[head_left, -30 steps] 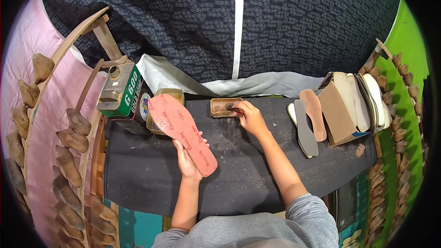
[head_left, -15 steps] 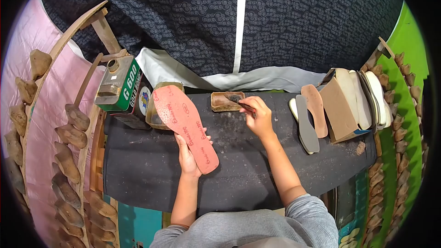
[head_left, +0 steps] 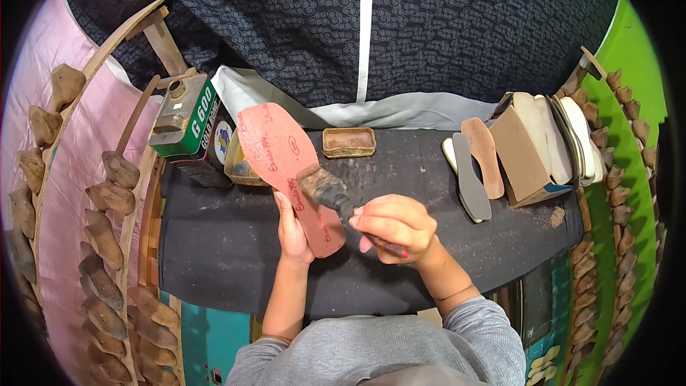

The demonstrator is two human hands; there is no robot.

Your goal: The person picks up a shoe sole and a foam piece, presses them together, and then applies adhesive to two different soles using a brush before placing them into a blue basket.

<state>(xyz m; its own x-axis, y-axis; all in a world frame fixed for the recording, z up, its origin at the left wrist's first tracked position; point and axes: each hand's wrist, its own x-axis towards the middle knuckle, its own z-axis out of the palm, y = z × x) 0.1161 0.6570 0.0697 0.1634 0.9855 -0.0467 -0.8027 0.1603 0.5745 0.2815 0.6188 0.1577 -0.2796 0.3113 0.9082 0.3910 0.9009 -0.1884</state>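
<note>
My left hand (head_left: 294, 232) grips a pinkish-red shoe insole (head_left: 275, 144) by its narrower half, tilted up over the table. Dark handwriting runs along its face, and part of the wide end looks shiny. In my right hand (head_left: 397, 229) is a paintbrush (head_left: 325, 187), its dark, crusted bristles over the middle of the insole and seemingly touching it. A small rectangular tray (head_left: 349, 151) with brown, stained walls stands behind my hands. At the left, a second container (head_left: 244, 174) is partly hidden by the insole.
A green-labelled metal can (head_left: 187, 118) stands at the back left. On the right lie grey (head_left: 471, 179) and tan soles (head_left: 481, 150), beside a cardboard box (head_left: 530, 154) with more soles. Racks of wooden shoe lasts (head_left: 107, 239) flank the dark table (head_left: 400, 282).
The brush has come out of the small tray, moving left and toward me onto the insole. My left hand still holds the insole, shifted slightly.
</note>
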